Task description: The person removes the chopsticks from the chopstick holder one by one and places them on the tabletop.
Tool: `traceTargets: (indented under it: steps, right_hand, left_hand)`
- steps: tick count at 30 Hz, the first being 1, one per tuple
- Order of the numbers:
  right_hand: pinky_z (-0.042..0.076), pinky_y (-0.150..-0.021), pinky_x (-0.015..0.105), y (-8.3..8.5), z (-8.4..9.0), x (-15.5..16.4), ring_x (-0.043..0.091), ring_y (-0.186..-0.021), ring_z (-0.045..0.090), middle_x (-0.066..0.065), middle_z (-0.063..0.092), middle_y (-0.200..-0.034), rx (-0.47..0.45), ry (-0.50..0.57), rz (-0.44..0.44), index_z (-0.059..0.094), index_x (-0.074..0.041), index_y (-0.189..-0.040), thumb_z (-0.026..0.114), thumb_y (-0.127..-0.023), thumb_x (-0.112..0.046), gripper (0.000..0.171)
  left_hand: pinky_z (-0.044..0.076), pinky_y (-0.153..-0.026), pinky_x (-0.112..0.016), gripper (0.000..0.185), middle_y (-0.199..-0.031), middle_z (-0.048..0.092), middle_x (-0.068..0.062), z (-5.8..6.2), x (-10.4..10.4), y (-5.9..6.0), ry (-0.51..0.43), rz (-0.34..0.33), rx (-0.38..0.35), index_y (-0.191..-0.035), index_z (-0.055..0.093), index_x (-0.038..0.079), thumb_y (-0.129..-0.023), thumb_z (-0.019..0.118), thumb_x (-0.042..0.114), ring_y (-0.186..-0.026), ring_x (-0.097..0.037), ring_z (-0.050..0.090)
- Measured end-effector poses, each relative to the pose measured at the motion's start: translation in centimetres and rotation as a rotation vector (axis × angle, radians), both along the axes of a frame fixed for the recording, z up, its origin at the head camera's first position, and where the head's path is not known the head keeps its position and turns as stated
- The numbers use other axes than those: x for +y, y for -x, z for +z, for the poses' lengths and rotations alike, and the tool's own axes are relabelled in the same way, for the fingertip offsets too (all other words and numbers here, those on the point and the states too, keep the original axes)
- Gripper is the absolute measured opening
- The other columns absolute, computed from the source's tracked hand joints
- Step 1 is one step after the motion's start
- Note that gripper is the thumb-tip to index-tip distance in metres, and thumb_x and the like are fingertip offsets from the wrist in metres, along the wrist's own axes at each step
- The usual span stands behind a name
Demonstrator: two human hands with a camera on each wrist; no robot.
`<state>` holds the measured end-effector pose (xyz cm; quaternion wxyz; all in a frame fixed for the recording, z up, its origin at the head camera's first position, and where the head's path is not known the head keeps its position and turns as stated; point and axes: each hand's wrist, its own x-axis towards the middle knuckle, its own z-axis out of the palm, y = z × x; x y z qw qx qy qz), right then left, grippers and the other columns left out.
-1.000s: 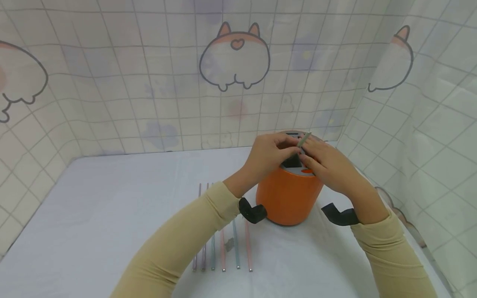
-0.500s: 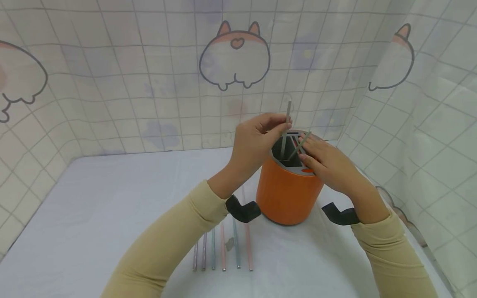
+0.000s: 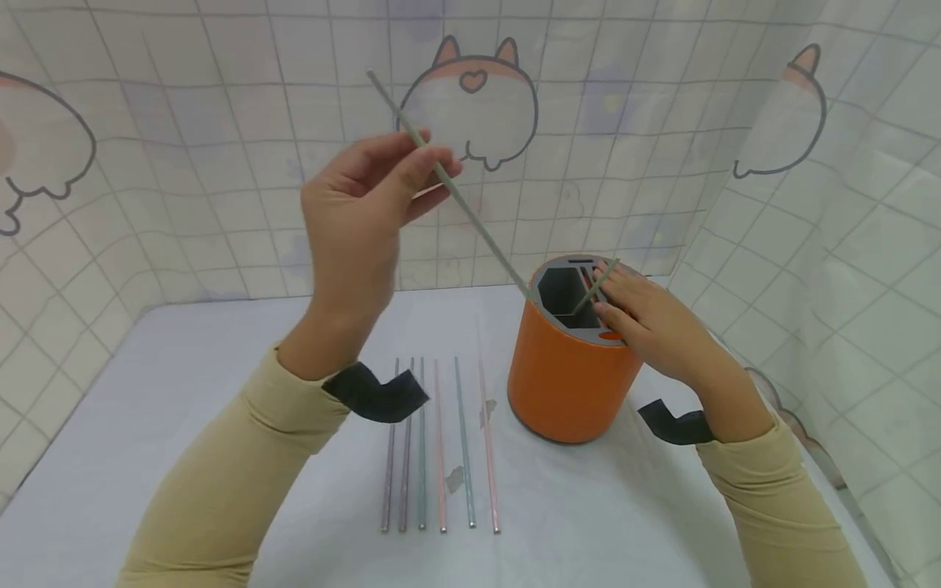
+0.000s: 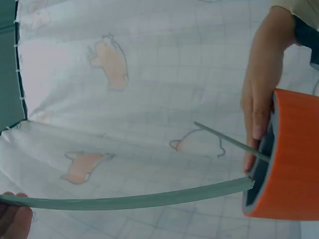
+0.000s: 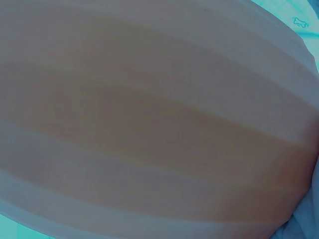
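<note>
My left hand (image 3: 367, 196) pinches a long, thin green stick (image 3: 478, 224) between thumb and fingers, raised left of an orange pen holder (image 3: 569, 384). The stick slants down to the right, its lower end overlapping the holder's near-left rim. In the left wrist view, that end of the stick (image 4: 149, 200) shows right at the opening. Another green stick (image 3: 595, 286) leans inside the holder's large compartment and pokes out over the top. My right hand (image 3: 639, 314) rests with extended fingers on the right side of the holder's top, covering part of it.
Several thin pastel sticks (image 3: 422, 441) in purple, green, pink and blue lie side by side on the white tabletop (image 3: 220, 392), left of the holder. A checked, cartoon-printed curtain (image 3: 294, 147) stands behind and along both sides.
My left hand has moved from the holder's opening up and left, drawing one green stick out of the compartment. The right hand has stayed on the holder.
</note>
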<state>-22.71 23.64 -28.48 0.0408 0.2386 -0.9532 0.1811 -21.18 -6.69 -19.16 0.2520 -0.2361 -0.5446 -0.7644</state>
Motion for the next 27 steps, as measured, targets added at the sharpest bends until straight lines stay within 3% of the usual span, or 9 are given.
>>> traceTargets:
  steps: [3,5,8,12,15,21,27]
  right_hand:
    - [0.016,-0.124,0.060,0.1,0.0,0.1,0.039,-0.153,0.016,0.014,0.025,-0.164,-0.004,0.003,0.003,0.029,-0.004,-0.155,0.037,-0.108,-0.035,0.058]
    - [0.016,-0.123,0.060,0.2,0.1,0.2,0.039,-0.153,0.016,0.014,0.025,-0.164,-0.011,0.005,0.002,0.029,-0.004,-0.155,0.037,-0.107,-0.035,0.058]
    - [0.016,-0.123,0.061,0.2,0.1,0.3,0.040,-0.153,0.016,0.015,0.024,-0.164,-0.016,0.006,-0.002,0.029,-0.005,-0.156,0.038,-0.107,-0.035,0.058]
    - [0.016,-0.123,0.061,0.2,0.1,0.4,0.040,-0.153,0.016,0.016,0.024,-0.164,-0.017,0.010,0.007,0.028,-0.004,-0.156,0.038,-0.107,-0.035,0.058]
    - [0.016,-0.123,0.061,0.2,0.1,0.5,0.041,-0.153,0.016,0.016,0.024,-0.164,-0.016,0.013,0.011,0.028,-0.004,-0.156,0.038,-0.107,-0.034,0.058]
    - [0.017,-0.123,0.062,0.1,0.0,0.6,0.041,-0.153,0.017,0.016,0.025,-0.164,-0.019,0.008,0.002,0.029,-0.004,-0.155,0.038,-0.107,-0.035,0.058]
    - [0.017,-0.123,0.062,0.2,-0.1,0.8,0.041,-0.153,0.017,0.016,0.026,-0.164,-0.017,0.012,-0.011,0.029,-0.005,-0.155,0.038,-0.107,-0.035,0.057]
  left_hand:
    - [0.061,-0.085,-0.033,0.010,-0.086,0.076,-0.006,-1.0,-2.4,0.3,0.024,-0.024,-0.170,-0.097,0.073,-0.001,-0.088,0.074,0.005,-0.085,-0.020,0.074]
    - [0.061,-0.084,-0.030,0.012,-0.086,0.076,-0.004,-2.2,-3.9,0.7,0.094,-0.028,-0.294,-0.097,0.073,0.000,-0.088,0.075,0.008,-0.085,-0.018,0.074]
    - [0.061,-0.084,-0.024,0.019,-0.087,0.076,0.002,-4.5,-6.2,1.5,0.265,-0.038,-0.454,-0.103,0.072,0.001,-0.090,0.074,0.015,-0.087,-0.014,0.074]
    - [0.059,-0.086,-0.021,0.032,-0.089,0.075,0.009,-7.9,-8.8,2.7,0.498,-0.052,-0.607,-0.115,0.068,-0.003,-0.094,0.070,0.022,-0.089,-0.010,0.072]
    - [0.059,-0.086,-0.021,0.037,-0.088,0.075,0.011,-10.3,-10.2,3.4,0.593,-0.060,-0.710,-0.119,0.066,-0.004,-0.095,0.069,0.024,-0.089,-0.009,0.071]
    - [0.059,-0.084,-0.020,0.039,-0.086,0.075,0.009,-14.2,-11.6,4.0,0.589,-0.088,-0.864,-0.126,0.062,-0.008,-0.097,0.066,0.018,-0.086,-0.005,0.072]
    - [0.060,-0.081,-0.020,0.042,-0.086,0.075,0.007,-16.3,-11.8,4.3,0.553,-0.129,-0.926,-0.130,0.057,-0.012,-0.096,0.065,0.013,-0.082,-0.002,0.072]
